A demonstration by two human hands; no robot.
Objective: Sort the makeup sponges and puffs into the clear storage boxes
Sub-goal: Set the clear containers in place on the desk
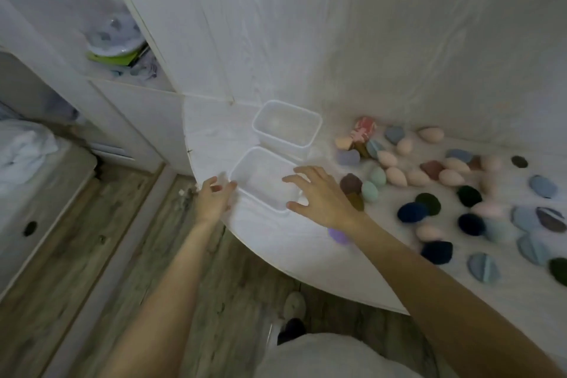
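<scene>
Two clear storage boxes stand empty on the white table [276, 242]: a near box [260, 176] and a far box [287, 124] behind it. My left hand [214, 196] is at the near box's left corner, fingers apart, touching or almost touching the rim. My right hand [319, 193] hovers spread over its right side, holding nothing. To the right lie many egg-shaped makeup sponges, such as a pink sponge [395, 176] and a green sponge [369, 190], plus round puffs, dark blue puff [412, 212] and grey-blue puff [483, 267]. A purple sponge [337, 235] peeks from under my right wrist.
The table has a curved front edge with wooden floor [92, 255] below it. A white wall [337, 40] backs the table. Shelves with cluttered items [119, 46] stand at the left. A white bed or cabinet [30, 178] is at the far left.
</scene>
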